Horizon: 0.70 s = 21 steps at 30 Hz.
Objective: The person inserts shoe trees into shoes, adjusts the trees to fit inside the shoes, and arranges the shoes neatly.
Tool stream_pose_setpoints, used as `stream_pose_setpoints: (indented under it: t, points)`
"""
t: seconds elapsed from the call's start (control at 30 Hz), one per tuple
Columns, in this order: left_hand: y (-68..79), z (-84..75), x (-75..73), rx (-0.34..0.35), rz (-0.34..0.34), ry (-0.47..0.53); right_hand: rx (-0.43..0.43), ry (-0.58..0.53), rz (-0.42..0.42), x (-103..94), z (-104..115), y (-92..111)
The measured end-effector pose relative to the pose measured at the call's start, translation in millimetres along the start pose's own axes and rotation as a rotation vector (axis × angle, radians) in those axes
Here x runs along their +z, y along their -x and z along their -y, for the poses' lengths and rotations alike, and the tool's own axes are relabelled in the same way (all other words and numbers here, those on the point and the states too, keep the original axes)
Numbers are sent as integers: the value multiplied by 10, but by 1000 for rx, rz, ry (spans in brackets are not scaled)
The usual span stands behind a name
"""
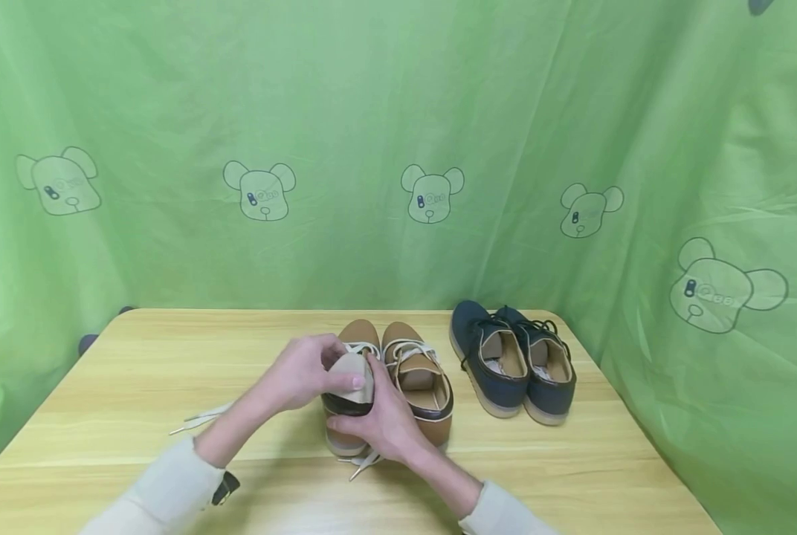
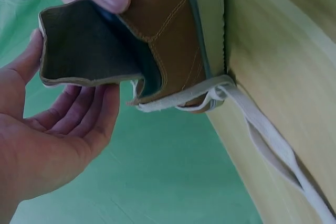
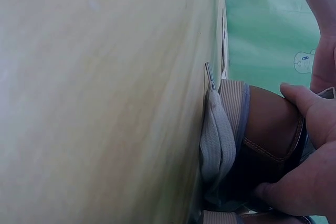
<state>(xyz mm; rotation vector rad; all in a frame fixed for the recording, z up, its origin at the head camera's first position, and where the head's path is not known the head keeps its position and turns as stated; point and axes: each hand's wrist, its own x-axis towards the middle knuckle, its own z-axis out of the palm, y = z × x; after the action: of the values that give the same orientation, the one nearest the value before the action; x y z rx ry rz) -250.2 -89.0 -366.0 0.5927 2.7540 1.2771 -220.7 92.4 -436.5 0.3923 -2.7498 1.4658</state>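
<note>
Two brown lace-up shoes stand side by side, toes pointing away. My left hand (image 1: 305,375) pinches the beige-lined tongue (image 1: 350,377) of the left brown shoe (image 2: 163,19), thumb on one face and fingers behind. In the left wrist view this flap stands out of the shoe's opening. My right hand (image 1: 388,416) grips the same shoe around its heel, with the thumb across the back. White laces (image 2: 262,124) hang loose from it down to the table. Beside it, the right brown shoe (image 1: 433,416) has its white lace across the front; my right hand partly hides it.
At the right of the wooden table (image 1: 519,475) stands a pair of dark blue shoes (image 1: 492,371) with dark laces, toes away. A white lace end (image 1: 201,420) lies on the table to the left. A green curtain (image 1: 345,96) hangs behind and at the sides.
</note>
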Motion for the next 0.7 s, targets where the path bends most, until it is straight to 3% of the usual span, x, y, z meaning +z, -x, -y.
stream_pose_setpoints:
  t: [0.5,0.7]
  points:
    - [-5,96,265,-7,-91,-91,41,9,2,10,-1,7]
    - [-26,59,217,-1,-39,-102,49,16,-3,1,-7,17]
